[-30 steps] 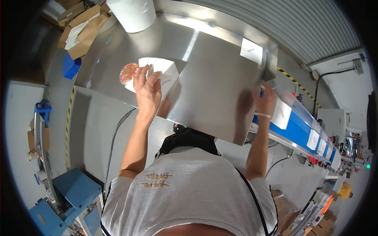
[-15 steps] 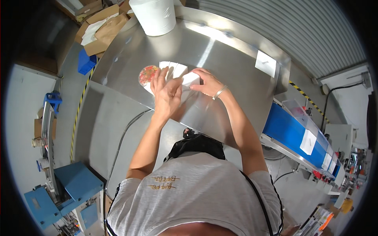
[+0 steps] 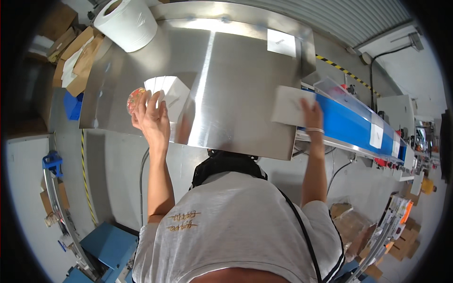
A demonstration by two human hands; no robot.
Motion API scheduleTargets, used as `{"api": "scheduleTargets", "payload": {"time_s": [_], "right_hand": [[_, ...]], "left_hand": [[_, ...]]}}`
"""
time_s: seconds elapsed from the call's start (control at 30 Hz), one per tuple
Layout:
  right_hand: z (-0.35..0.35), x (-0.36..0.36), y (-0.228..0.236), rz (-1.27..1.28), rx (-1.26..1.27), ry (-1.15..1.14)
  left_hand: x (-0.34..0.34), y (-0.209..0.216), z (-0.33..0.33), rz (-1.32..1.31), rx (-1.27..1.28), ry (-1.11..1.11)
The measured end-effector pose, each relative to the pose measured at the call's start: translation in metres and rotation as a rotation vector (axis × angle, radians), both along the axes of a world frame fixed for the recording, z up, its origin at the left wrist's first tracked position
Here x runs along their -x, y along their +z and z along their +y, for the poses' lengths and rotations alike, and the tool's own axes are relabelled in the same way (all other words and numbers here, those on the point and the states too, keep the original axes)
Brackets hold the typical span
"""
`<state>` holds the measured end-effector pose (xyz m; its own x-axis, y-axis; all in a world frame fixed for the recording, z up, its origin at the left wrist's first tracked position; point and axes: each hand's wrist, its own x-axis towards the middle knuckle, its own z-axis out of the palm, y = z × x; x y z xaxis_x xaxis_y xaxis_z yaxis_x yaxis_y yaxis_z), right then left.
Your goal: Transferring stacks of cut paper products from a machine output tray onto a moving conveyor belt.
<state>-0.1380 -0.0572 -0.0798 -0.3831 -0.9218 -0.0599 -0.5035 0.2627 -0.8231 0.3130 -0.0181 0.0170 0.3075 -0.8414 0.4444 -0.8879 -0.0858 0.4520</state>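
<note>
My right hand, smeared by motion, grips a flat white square card at its right edge. The card is held over the seam between the steel table and the blue conveyor belt. On the left of the table, my left hand has its fingers spread and bent over a fanned stack of white cards. Beside the stack is a round clear-looking tub or disc with red and yellow bits, partly covered by those fingers. Whether they press on it is hidden.
The steel table has a raised back rim. A big white roll stands at its far left; a white sheet lies far right. The blue conveyor belt runs off to the right, with white cards along it. Cardboard boxes stand left.
My right hand has moved right from the stack to the belt, taking a white card with it. My left hand stays by the stack. The view has shifted right.
</note>
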Motion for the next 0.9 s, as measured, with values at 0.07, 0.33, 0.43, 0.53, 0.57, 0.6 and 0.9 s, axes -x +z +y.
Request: {"api": "scheduleTargets", "payload": {"time_s": [0.07,0.33,0.43,0.53,0.57,0.6,0.9], "right_hand": [[0.008,0.101,-0.038,0.467,-0.179,0.037],[-0.027,-0.018,0.034,0.424,0.233,0.277],[-0.045,-0.127,0.053,0.074,0.227,0.723],[-0.063,-0.211,0.079,-0.129,0.047,0.981],[-0.070,-0.232,0.081,-0.154,0.011,1.055],[-0.076,-0.250,0.085,-0.163,-0.012,1.148],[-0.073,-0.257,0.068,-0.260,-0.033,1.214]], "left_hand": [[0.003,-0.003,-0.005,-0.030,0.034,-0.010],[-0.001,0.002,0.002,0.050,0.064,-0.016],[-0.001,-0.002,-0.003,0.053,0.047,-0.058],[-0.001,0.003,0.001,0.024,0.058,-0.085],[-0.001,0.003,0.002,0.020,0.054,-0.094],[-0.002,0.004,0.004,0.014,0.048,-0.098],[-0.008,0.013,-0.001,0.017,-0.055,0.040]]}}
